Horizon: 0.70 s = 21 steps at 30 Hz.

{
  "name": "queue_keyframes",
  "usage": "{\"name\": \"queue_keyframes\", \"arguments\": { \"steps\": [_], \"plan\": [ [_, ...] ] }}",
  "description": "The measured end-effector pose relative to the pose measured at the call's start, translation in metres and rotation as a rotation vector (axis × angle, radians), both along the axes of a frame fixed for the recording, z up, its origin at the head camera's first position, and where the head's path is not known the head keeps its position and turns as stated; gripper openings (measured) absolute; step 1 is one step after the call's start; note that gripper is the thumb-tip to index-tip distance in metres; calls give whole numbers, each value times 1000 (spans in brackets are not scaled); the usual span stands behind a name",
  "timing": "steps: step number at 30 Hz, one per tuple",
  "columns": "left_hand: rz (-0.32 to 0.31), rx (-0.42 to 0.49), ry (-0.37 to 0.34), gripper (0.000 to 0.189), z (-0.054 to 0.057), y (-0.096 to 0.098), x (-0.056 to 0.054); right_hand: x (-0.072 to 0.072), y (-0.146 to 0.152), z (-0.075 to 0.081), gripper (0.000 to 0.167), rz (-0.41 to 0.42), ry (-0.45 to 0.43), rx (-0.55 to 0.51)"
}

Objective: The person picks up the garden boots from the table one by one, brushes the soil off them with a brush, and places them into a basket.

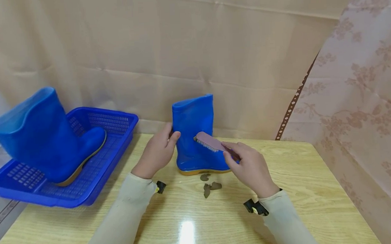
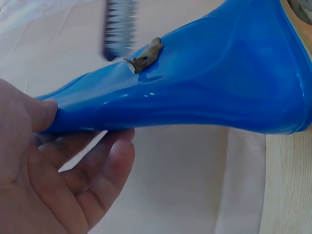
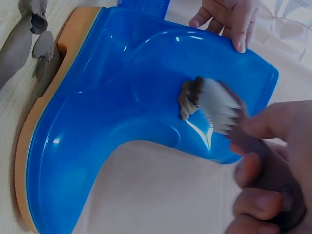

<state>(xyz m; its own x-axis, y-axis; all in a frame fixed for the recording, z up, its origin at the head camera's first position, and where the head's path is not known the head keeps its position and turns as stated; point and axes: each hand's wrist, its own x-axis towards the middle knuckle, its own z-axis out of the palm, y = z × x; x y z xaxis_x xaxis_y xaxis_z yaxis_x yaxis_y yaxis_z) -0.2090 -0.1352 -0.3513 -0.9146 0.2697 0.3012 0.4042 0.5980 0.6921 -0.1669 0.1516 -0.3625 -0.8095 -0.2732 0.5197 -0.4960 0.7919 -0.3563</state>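
A blue rubber boot [image 1: 193,151] with an orange sole stands upright on the table. My left hand [image 1: 159,149] holds its shaft near the top from the left, thumb on one side and fingers behind, as the left wrist view shows. My right hand [image 1: 251,167] grips the handle of a scrub brush [image 1: 211,141] with a pinkish back and pale bristles. In the right wrist view the brush's bristles [image 3: 218,105] meet a lump of brown mud [image 3: 186,101] on the side of the shaft. The same mud [image 2: 147,56] shows in the left wrist view beside the bristles.
A blue plastic basket [image 1: 118,165] stands at the left, with a second blue boot [image 1: 48,139] in it. Several brown mud pieces [image 1: 215,186] lie on the wooden table [image 1: 284,212] before the boot. A beige curtain [image 1: 185,46] hangs behind.
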Motion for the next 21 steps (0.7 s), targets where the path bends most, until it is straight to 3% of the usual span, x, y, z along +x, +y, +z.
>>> {"name": "queue_keyframes", "arguments": {
  "steps": [6, 12, 21],
  "plan": [
    [-41, 9, 11, 36, 1, -3, 2, -2, -5, 1, 32, -7, 85, -75],
    [-89, -11, 50, 35, 1, -3, 1, -4, -7, -4, 40, 9, 45, -15],
    [-20, -7, 24, 36, 1, 0, 0, 0, 0, 1, 36, -32, -61, 34]
  ]
}}
